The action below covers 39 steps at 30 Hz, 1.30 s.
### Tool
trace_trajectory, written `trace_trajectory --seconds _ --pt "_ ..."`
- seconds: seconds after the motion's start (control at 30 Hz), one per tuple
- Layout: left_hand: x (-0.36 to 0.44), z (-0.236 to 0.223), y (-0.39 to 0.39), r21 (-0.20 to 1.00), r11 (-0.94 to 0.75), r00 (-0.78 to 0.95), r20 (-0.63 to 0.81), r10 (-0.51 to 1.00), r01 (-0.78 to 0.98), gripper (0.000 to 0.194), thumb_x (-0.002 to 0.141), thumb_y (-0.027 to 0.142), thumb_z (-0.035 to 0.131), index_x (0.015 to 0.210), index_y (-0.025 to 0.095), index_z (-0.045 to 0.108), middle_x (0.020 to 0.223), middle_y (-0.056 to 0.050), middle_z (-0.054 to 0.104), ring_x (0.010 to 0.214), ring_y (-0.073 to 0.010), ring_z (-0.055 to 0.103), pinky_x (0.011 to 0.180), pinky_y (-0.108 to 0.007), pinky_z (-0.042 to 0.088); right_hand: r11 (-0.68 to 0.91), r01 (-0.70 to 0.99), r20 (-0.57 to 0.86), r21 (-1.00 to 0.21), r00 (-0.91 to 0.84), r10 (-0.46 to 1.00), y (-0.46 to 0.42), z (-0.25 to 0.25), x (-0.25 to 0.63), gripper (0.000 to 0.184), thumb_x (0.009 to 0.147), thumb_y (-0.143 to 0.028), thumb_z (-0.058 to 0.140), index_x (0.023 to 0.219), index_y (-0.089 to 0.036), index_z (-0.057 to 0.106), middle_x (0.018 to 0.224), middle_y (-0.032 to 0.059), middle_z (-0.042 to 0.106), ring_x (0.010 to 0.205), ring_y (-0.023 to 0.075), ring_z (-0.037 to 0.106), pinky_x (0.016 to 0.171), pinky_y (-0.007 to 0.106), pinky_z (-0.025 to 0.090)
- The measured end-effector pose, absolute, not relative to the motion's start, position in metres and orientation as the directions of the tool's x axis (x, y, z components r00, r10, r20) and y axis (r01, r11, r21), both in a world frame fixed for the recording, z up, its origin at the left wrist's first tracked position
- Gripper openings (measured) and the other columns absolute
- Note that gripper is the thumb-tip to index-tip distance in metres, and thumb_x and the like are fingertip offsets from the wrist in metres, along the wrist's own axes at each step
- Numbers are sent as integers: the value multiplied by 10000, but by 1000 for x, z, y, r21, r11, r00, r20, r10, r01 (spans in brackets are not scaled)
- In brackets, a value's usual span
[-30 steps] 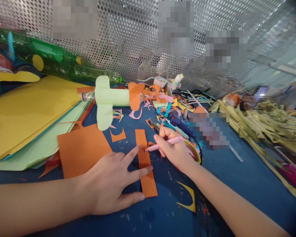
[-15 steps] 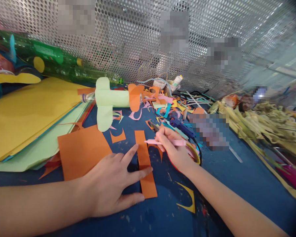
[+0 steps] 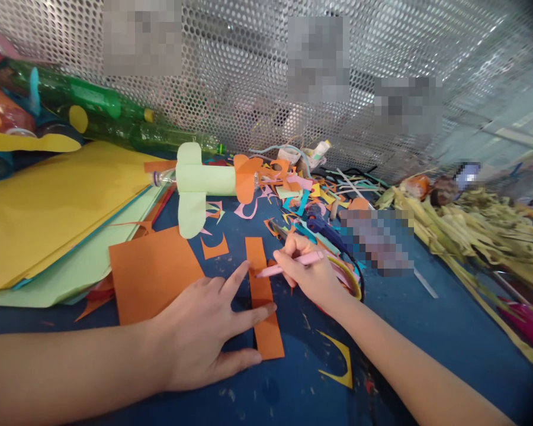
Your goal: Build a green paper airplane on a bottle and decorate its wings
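Observation:
An orange paper strip (image 3: 266, 325) lies on the blue table (image 3: 302, 390), running away from me. My left hand (image 3: 208, 331) rests on it with fingers spread, the fingertips pressing on the strip. Between the fingers of my right hand (image 3: 313, 275) is a pink pen (image 3: 273, 271), its tip over the strip's upper half; whether it touches the paper I cannot tell. A larger orange sheet (image 3: 153, 272) lies to the left, partly under my left hand and forearm. Beyond the strip, a plastic bottle (image 3: 162, 177) on its side wears pale green paper wings (image 3: 190, 216) and an orange paper tail (image 3: 246, 183).
Coloured sheets (image 3: 71, 207) are stacked at left, with green bottles (image 3: 128, 127) behind. Paper scraps (image 3: 299, 204), a blue glue gun (image 3: 326, 228) and a tape roll (image 3: 357, 287) lie near my right hand. Dried husks (image 3: 471, 236) spread at right. A perforated metal screen (image 3: 231, 59) stands behind.
My right hand has brought the pen tip down and slightly left, from the strip's right edge to over its middle. My left hand stays on the strip.

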<state>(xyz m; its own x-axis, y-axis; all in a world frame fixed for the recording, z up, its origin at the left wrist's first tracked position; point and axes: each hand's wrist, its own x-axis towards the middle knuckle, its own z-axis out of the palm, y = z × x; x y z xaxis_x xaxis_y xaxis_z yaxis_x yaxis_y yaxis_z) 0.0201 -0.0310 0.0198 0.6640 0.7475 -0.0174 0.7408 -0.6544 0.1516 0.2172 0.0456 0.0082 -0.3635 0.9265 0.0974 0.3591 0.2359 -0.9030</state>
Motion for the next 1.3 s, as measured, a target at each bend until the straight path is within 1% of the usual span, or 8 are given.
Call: trace_trajectory --seconds 0.2,0.33,0.47,0.67,0.87,1.0,1.17,1.3 --pt "20 20 -31 158 -648 660 -30 751 745 534 829 580 451 1335 425 379 1442 -160 293 959 -332 592 752 -500 491 249 344 108 -906 -381 918 46 4 218 316 860 -275 531 603 -212 357 383 -103 416 358 68 396 456 201 366" --pt "21 20 -31 156 -651 663 -40 747 743 528 833 568 452 1336 425 376 1436 -181 288 951 -339 601 747 -498 491 264 355 117 -897 -384 916 47 2 219 305 862 -286 530 610 -213 373 383 -104 426 354 69 402 466 203 385" --pt "20 21 -30 164 -648 662 -40 749 744 531 831 564 459 1336 423 376 1443 -170 276 969 -336 598 758 -494 493 257 373 111 -891 -370 922 48 2 218 304 863 -308 530 615 -214 379 384 -100 440 356 70 409 474 205 399" --pt "19 21 -30 189 -653 668 -24 743 733 517 838 565 441 1332 421 386 1446 -163 274 942 -326 606 745 -495 497 226 329 95 -917 -370 924 47 3 217 289 867 -326 525 642 -220 377 397 -103 441 352 69 385 445 199 369" --pt "20 19 -32 146 -649 656 1 755 747 529 827 573 457 1328 413 399 1441 -156 279 910 -306 612 740 -473 497 249 393 104 -885 -354 929 48 4 216 291 842 -356 553 641 -217 394 432 -84 475 370 77 401 422 201 330" --pt "21 19 -32 141 -649 657 -12 754 748 531 825 577 454 1329 423 390 1408 -169 316 915 -315 612 741 -482 497 272 394 119 -878 -372 921 47 8 213 258 838 -343 561 671 -219 407 491 -77 483 432 84 448 453 200 358" --pt "18 20 -30 158 -672 681 -3 733 724 518 851 569 406 1343 411 376 1365 -180 368 922 -327 611 731 -486 503 264 410 107 -873 -367 924 45 10 211 243 842 -363 555 701 -221 417 570 -58 509 550 114 557 530 223 417" --pt "16 22 -29 167 -683 692 -1 722 712 521 858 570 390 1348 394 379 1372 -176 363 917 -317 614 734 -475 508 307 457 134 -835 -372 919 46 9 211 245 842 -399 558 725 -216 443 639 -33 522 600 125 549 554 234 416"
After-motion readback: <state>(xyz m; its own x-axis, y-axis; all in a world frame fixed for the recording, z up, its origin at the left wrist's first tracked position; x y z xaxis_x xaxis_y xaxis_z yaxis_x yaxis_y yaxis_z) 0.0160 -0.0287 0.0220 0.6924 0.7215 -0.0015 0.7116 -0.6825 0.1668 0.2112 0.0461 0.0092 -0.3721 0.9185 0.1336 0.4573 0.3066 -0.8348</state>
